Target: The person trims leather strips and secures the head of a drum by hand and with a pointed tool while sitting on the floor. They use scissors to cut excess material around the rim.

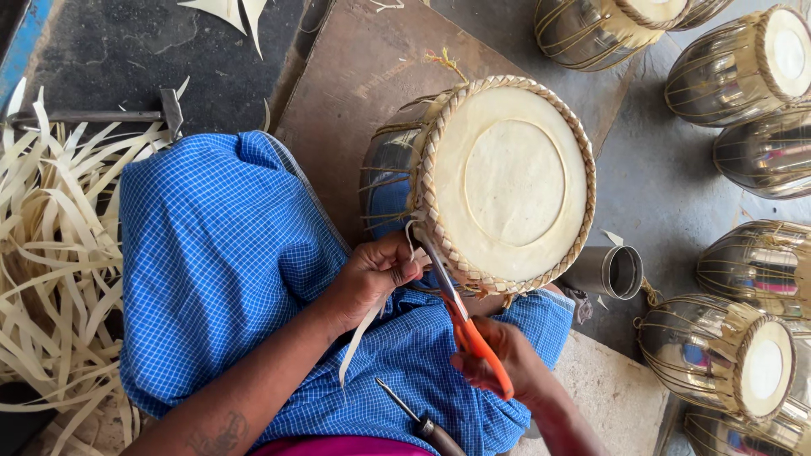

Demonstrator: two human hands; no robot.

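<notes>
Left hand (372, 274) fingers pinched shut on a pale strap (365, 331) trailing down over the blue checked cloth (220, 253). Right hand (498, 363) fingers closed through the orange-handled scissors (463, 325), blades angled up at the braided rim of the drum (498, 181) resting in the lap. Awl (414, 416) just below, on the cloth. Heap of pale strips (51, 270) at left; more metal drums (735, 359) at right.
</notes>
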